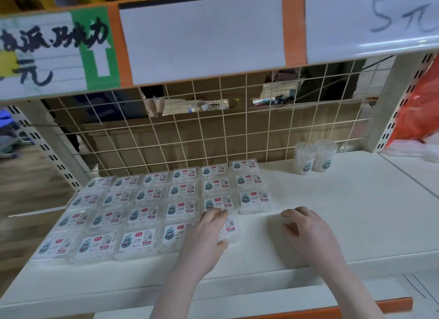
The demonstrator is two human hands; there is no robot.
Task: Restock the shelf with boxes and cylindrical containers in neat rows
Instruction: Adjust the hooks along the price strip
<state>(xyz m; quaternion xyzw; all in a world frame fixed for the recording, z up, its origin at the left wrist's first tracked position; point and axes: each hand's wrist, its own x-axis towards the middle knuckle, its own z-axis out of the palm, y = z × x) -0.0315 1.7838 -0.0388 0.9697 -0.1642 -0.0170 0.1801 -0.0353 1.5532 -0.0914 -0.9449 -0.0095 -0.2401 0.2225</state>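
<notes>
Neat rows of boxes (152,209) already fill the left of the shelf (332,212). The left hand (209,233) presses relaxed fingers on the near box (229,227); the right hand (308,231) curls loosely, holding nothing. Only two cylindrical containers (314,157) stand far right, so much space seems unfilled.

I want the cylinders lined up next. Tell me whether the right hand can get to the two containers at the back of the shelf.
Probably yes. The right hand rests on bare shelf, and nothing stands between it and the two cylindrical containers by the wire grid. The boxes lie off to the left, out of the way.
</notes>
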